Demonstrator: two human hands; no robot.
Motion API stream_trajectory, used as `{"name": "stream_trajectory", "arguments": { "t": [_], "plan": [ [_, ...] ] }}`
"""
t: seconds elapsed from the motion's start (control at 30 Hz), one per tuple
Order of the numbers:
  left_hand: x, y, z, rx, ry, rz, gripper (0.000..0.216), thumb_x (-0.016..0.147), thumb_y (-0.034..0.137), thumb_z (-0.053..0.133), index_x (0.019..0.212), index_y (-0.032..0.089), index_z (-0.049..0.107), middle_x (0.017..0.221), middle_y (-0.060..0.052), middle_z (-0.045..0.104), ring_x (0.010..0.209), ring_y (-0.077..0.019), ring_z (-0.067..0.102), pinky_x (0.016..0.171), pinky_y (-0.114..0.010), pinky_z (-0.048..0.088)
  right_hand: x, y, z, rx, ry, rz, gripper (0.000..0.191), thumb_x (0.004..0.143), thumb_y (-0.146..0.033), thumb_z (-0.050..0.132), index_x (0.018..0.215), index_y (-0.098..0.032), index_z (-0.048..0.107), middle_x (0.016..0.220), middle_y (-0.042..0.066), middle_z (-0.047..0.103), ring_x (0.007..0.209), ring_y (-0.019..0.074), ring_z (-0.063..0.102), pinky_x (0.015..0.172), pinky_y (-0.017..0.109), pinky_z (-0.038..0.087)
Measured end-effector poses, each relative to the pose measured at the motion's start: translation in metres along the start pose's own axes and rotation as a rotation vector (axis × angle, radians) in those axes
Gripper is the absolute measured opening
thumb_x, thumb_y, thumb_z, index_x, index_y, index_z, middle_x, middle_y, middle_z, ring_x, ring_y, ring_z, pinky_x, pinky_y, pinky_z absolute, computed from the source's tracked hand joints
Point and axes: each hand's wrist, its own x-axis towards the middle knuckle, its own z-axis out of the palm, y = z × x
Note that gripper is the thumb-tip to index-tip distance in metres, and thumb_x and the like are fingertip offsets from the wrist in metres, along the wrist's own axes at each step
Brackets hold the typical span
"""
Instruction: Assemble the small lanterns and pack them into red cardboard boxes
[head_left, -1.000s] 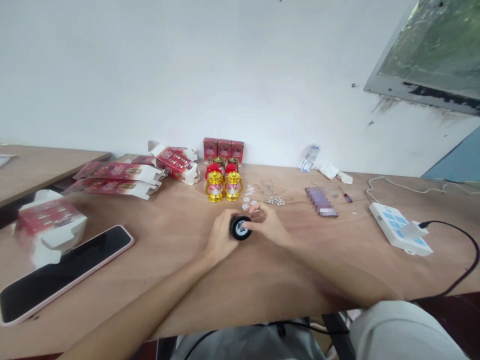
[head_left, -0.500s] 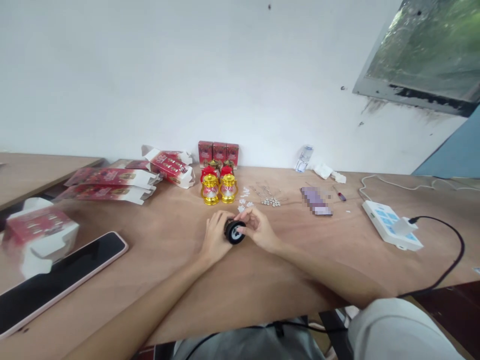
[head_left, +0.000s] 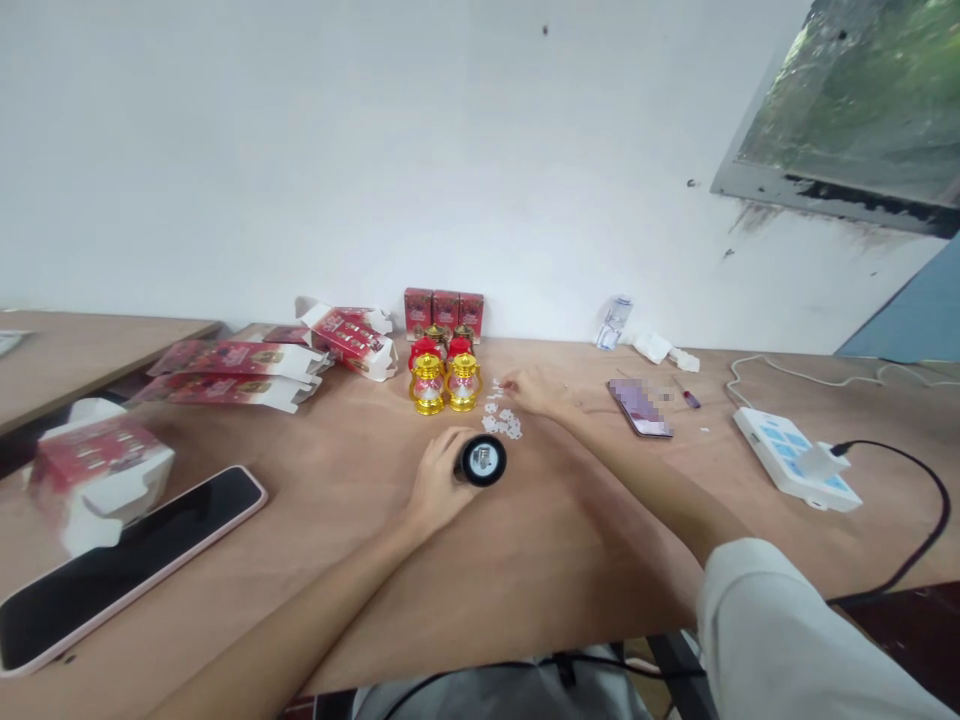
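My left hand (head_left: 439,475) is closed around what looks like a small dark lantern (head_left: 484,459), tipped so its round black base faces me. A pale disc with a small metallic part shows in the middle of that base; the fingers hide most of the body. My right hand (head_left: 536,388) is reaching forward to the table, its fingers bent and drawn together at the tips. Whatever is between them is too small to make out. Just in front of that hand lie loose white pieces (head_left: 502,423). Two gold lanterns (head_left: 463,384) stand upright to its left.
Red lanterns (head_left: 424,350) and small red boxes (head_left: 444,312) stand behind the gold ones. Flattened red cartons (head_left: 232,372), an open box (head_left: 97,465) and a phone (head_left: 135,570) lie left. Rightward are another phone (head_left: 639,407), a screwdriver (head_left: 691,399) and a power strip (head_left: 787,455).
My right hand has left the black base and moved forward to the small pieces on the table. My left hand still holds the lantern, with its base now turned more fully toward me.
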Motion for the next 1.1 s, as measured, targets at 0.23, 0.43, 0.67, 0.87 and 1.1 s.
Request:
{"name": "stream_trajectory", "arguments": {
  "t": [0.23, 0.43, 0.67, 0.87, 1.1],
  "plan": [
    [0.0, -0.002, 0.001, 0.015, 0.078, -0.029, 0.031, 0.071, 0.023, 0.066, 0.099, 0.021, 0.053, 0.097, -0.003, 0.062, 0.093, -0.0207, 0.059, 0.078, -0.031, 0.045, 0.005, 0.0, 0.011, -0.092, -0.15, -0.125, 0.022, 0.078, -0.008, 0.054, 0.086, -0.014, 0.073, 0.096, 0.011, 0.072, 0.089, 0.0211, 0.065, 0.083, 0.029, 0.044],
    [0.001, -0.002, 0.002, 0.012, 0.08, -0.039, 0.033, 0.069, 0.023, 0.067, 0.099, 0.02, 0.054, 0.096, -0.004, 0.062, 0.091, -0.0217, 0.06, 0.077, -0.033, 0.047, 0.002, -0.004, 0.013, -0.041, -0.221, -0.134, 0.013, 0.069, -0.011, 0.066, 0.079, -0.014, 0.073, 0.087, 0.009, 0.073, 0.084, 0.02, 0.065, 0.079, 0.027, 0.045],
    [0.0, -0.007, 0.004, 0.029, 0.117, -0.088, 0.032, 0.07, 0.024, 0.068, 0.098, 0.02, 0.053, 0.097, -0.004, 0.061, 0.092, -0.0218, 0.059, 0.079, -0.033, 0.047, -0.011, -0.019, 0.01, 0.196, -0.087, -0.034, 0.012, 0.079, -0.02, 0.059, 0.081, -0.013, 0.068, 0.075, 0.004, 0.07, 0.067, 0.0124, 0.063, 0.064, 0.022, 0.049],
    [0.001, -0.007, 0.003, 0.031, 0.134, -0.125, 0.037, 0.071, 0.027, 0.067, 0.104, 0.02, 0.052, 0.1, -0.005, 0.061, 0.095, -0.0231, 0.059, 0.08, -0.035, 0.047, -0.071, -0.071, 0.004, 0.779, 0.458, -0.064, 0.015, 0.077, -0.035, 0.065, 0.081, -0.02, 0.066, 0.075, 0.0, 0.069, 0.07, 0.0124, 0.063, 0.066, 0.025, 0.051],
    [0.001, -0.008, 0.003, 0.079, 0.13, -0.072, 0.029, 0.073, 0.026, 0.066, 0.099, 0.02, 0.054, 0.093, -0.004, 0.06, 0.089, -0.021, 0.059, 0.075, -0.031, 0.046, -0.106, -0.095, 0.007, 0.338, 0.461, -0.577, 0.012, 0.085, -0.019, 0.058, 0.091, -0.02, 0.069, 0.085, 0.005, 0.07, 0.077, 0.0131, 0.063, 0.072, 0.028, 0.052]
  ]
}}
